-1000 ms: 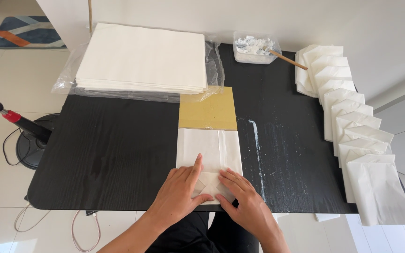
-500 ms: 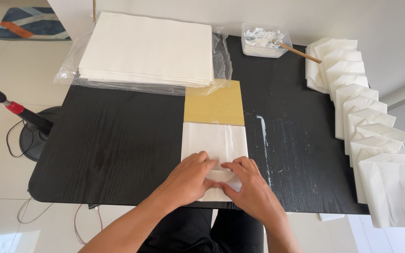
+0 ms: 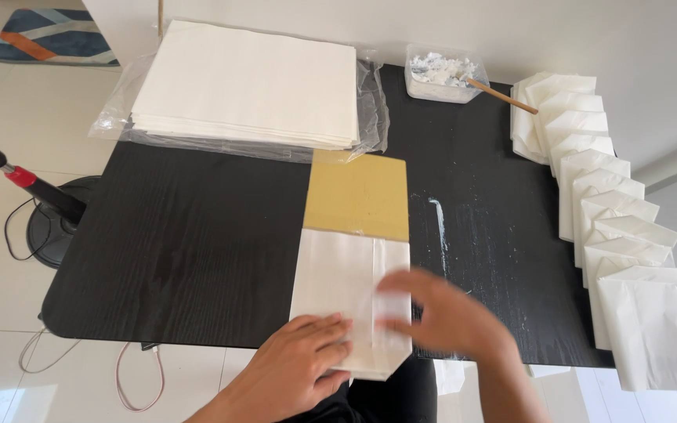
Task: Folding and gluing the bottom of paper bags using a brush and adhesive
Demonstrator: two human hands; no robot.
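A folded white paper piece (image 3: 348, 282) lies on a tan cardboard board (image 3: 360, 196) at the front of the black table (image 3: 190, 243). My left hand (image 3: 301, 362) rests flat on the paper's near left corner, fingers together. My right hand (image 3: 440, 317) is blurred just over the paper's right edge, fingers spread, holding nothing.
A stack of white paper sheets (image 3: 248, 82) on clear plastic sits at the back. A clear tub of white paste (image 3: 440, 72) with a wooden stick (image 3: 501, 95) stands behind. Several folded white bags (image 3: 605, 211) line the right edge. A fan stand (image 3: 48, 211) is left, on the floor.
My right hand has swept from the paper's near middle toward its right edge. My left hand has slid back to the near left corner.
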